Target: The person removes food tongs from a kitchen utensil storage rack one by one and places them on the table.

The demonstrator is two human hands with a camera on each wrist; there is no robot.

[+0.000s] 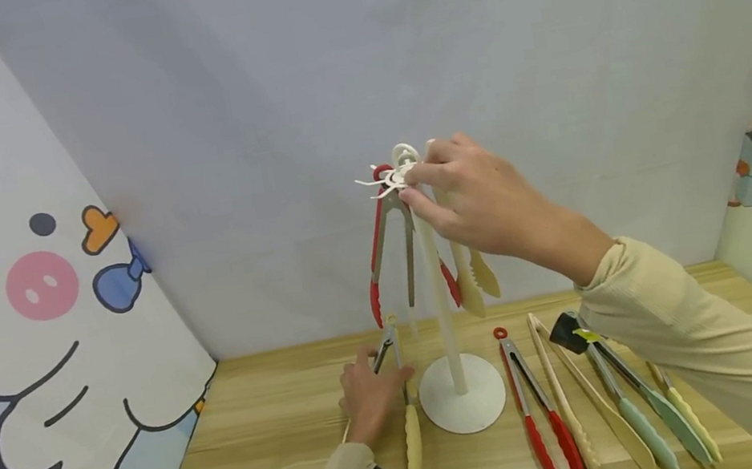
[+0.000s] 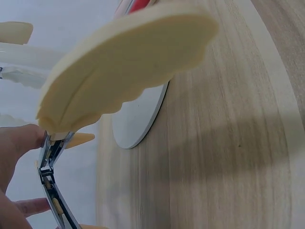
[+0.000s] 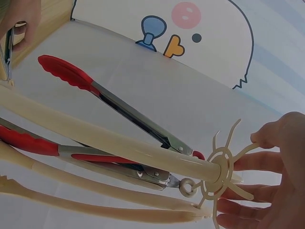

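Left hand: grip closed around the metal arms of a pair of yellow-tipped tongs, located left of the round base of a white stand. The tongs stand spread, ring end toward the back wall; one tip shows fully in the head view, the other is largely hidden by the hand.

Right hand: raised to the top of the stand, thumb and fingers pinching the hook ring. Red tongs and beige tongs hang from it.

On the desk, right of the base, lie red-handled tongs, cream tongs and green tongs.
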